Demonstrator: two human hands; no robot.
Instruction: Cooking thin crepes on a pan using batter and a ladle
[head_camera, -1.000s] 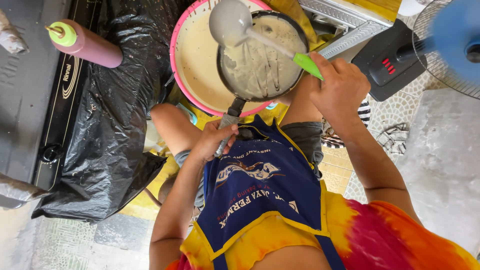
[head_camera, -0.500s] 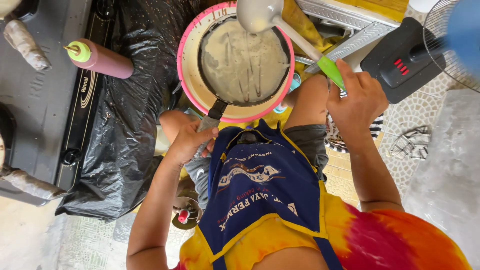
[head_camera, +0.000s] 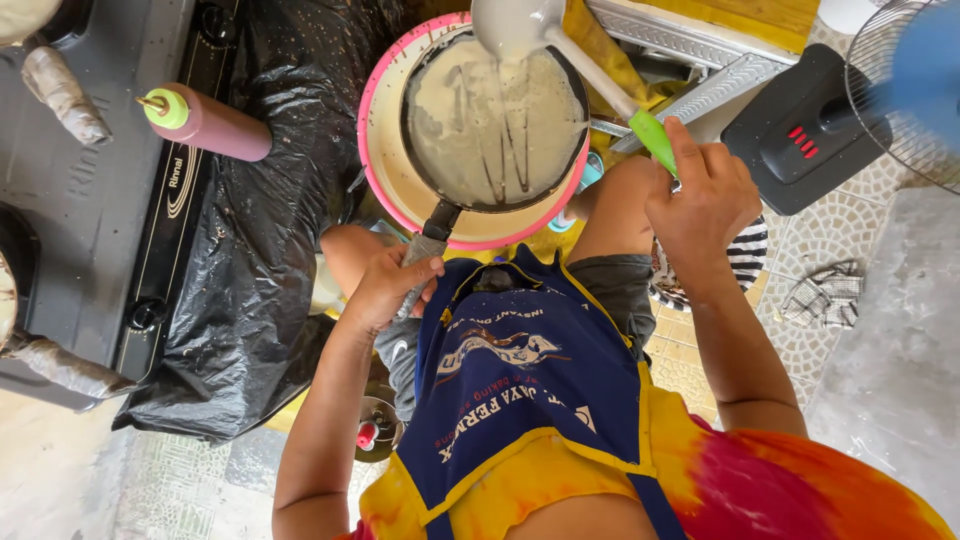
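I saw left hand (head_camera: 390, 285) closed on handle of the pan (head_camera: 495, 125), held over the pink basin (head_camera: 375, 130) w/ batter. Right hand (head_camera: 700, 195) gripped the ladle (head_camera: 520, 25) above pan. Nearby: squeeze bottle (head_camera: 205, 122) on black plastic sheet (head_camera: 260, 260), stove (head_camera: 90, 200) at left, fan (head_camera: 870, 95) at right.

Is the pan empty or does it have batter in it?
Coated, not empty: pale batter covers the pan, with streaks dripping from the ladle above.
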